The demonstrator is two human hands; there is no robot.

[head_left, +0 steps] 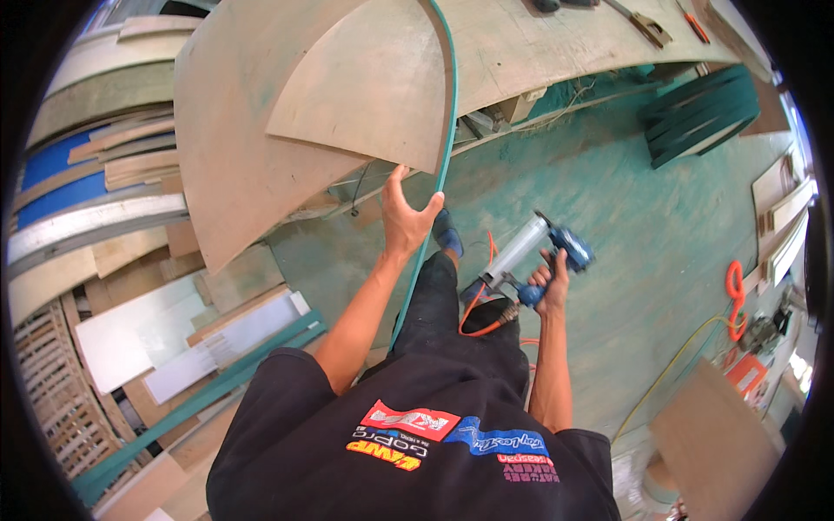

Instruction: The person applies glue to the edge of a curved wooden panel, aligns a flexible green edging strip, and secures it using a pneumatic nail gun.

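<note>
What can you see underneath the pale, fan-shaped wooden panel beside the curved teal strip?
A larger pale wooden sheet shows beyond the left edge and part of the lower edge of the fan-shaped panel. Whatever lies directly beneath is covered.

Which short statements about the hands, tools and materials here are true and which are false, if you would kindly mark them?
1. The right hand grips a blue and silver air tool. True.
2. The looped bright-orange hose lies at the picture's left edge. False: the looped bright-orange hose is toward the right.
3. The thumb of the left hand is at a long, thin teal strip. True.
4. A slim orange-handled tool lies on the pale wooden tabletop. True.
5. The dark green slatted stack also sits on the tabletop. False: the stack is on the green-stained grey floor.
</note>
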